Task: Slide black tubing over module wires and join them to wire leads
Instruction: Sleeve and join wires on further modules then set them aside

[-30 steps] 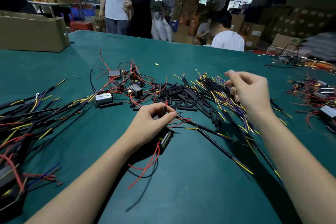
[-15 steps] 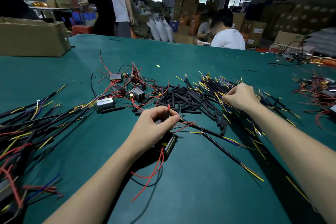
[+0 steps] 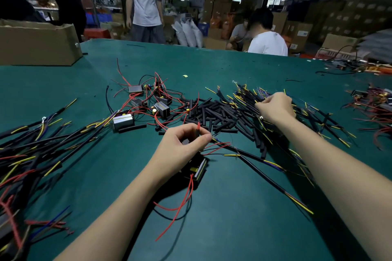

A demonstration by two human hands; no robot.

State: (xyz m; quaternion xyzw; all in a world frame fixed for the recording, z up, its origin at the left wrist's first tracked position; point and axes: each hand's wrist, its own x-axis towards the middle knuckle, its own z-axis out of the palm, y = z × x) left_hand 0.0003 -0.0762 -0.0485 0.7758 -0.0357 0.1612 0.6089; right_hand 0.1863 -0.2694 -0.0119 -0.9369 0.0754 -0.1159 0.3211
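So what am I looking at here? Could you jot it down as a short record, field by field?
Setting: green table in a warehouse
Left hand: pinches a short black tube with a red wire tip poking out
Module: beneath the left hand, red wires trailing
Right hand: fingers curled in the pile of wire leads
Loose tubing: heaped mid-table
Spare modules: left of the tubing
Cardboard box: far left

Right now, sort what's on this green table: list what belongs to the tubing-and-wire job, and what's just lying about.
Job:
- left hand, pinching a tubed red wire
- module under it
- black tubing pile
- right hand, fingers in the wire leads

Lying about:
- cardboard box
- spare modules
- cable bundle, far left
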